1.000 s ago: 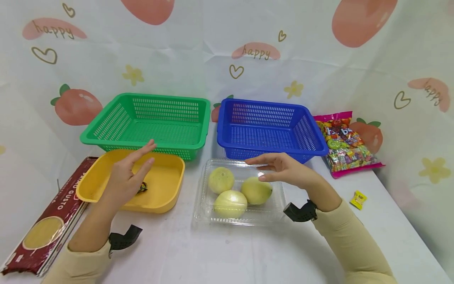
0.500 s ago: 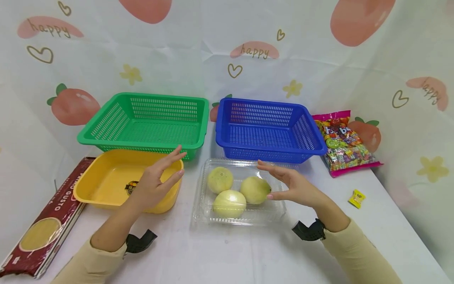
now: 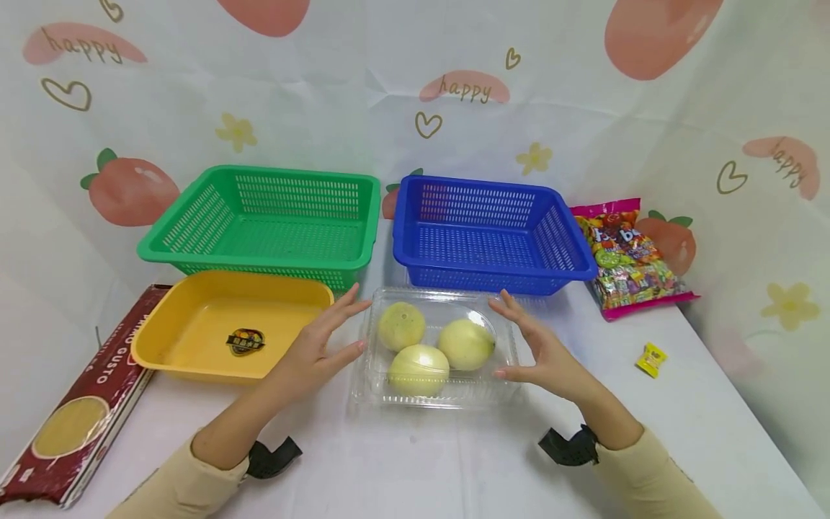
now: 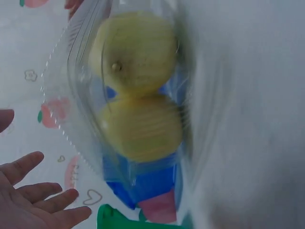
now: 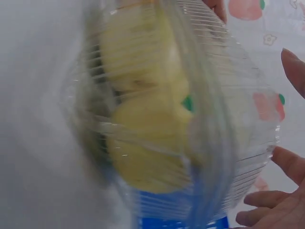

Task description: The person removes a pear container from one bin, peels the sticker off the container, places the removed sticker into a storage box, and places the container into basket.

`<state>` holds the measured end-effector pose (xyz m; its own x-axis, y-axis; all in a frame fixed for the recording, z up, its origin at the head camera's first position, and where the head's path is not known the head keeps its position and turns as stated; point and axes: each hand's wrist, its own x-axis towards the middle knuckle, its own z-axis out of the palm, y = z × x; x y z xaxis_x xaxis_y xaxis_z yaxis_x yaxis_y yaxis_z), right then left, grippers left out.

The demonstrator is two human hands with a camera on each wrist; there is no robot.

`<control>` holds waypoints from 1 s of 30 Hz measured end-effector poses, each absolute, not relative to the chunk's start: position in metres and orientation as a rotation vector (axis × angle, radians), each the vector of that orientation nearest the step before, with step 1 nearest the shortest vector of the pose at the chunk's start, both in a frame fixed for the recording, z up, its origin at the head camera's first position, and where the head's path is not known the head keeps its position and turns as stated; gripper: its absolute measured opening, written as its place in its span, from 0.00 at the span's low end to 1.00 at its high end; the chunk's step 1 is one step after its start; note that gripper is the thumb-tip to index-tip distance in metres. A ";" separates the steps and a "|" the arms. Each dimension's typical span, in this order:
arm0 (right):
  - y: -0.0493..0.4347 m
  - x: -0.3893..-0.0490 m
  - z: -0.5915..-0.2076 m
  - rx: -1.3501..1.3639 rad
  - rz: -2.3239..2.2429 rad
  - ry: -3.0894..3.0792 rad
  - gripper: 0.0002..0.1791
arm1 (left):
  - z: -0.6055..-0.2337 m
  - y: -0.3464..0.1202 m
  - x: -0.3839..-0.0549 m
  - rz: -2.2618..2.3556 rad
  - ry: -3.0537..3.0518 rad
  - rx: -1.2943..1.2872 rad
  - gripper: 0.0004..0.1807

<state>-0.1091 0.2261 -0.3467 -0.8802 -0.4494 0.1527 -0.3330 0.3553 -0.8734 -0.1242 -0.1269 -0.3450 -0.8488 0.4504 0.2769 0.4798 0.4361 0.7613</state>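
Note:
A clear plastic clamshell box (image 3: 483, 389) lies on the table with three pale yellow-green round fruits (image 3: 418, 370) inside. My left hand (image 3: 318, 353) hovers at the box's left side, fingers spread and thumb apart from them. On the opposite side my right hand (image 3: 545, 355) has its fingers and thumb stretched toward the right edge. In the left wrist view the left hand (image 4: 35, 198) stands apart from the box. In the right wrist view the right hand (image 5: 279, 205) is close to the box wall; whether a fingertip touches it I cannot tell.
Behind stand a green basket (image 3: 272, 261) and a blue basket (image 3: 493, 277). A yellow basin (image 3: 194, 317) with a dark label sits left, beside a dark red pasta package (image 3: 84, 404). To the right are a candy bag (image 3: 629, 263) and a small yellow wrapped candy (image 3: 651, 360).
My left hand has moved right, from over the yellow basin to the box's left side. My right hand has shifted slightly right and down, from above the box to its right edge.

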 end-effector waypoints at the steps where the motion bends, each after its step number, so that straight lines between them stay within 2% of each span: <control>1: 0.226 -0.108 -0.349 -0.713 -1.574 2.492 0.49 | -0.346 -0.125 -0.123 -1.415 -2.659 -0.867 0.32; 6: 0.227 -0.107 -0.361 -0.719 -1.663 2.470 0.58 | -0.351 -0.119 -0.117 -1.461 -2.783 -0.918 0.43; 10: 0.229 -0.106 -0.368 -0.754 -1.702 2.433 0.62 | -0.358 -0.115 -0.115 -1.465 -2.797 -0.922 0.49; 30: 0.221 -0.101 -0.396 -0.715 -1.701 2.444 0.57 | -0.381 -0.103 -0.114 -1.612 -2.813 -0.773 0.56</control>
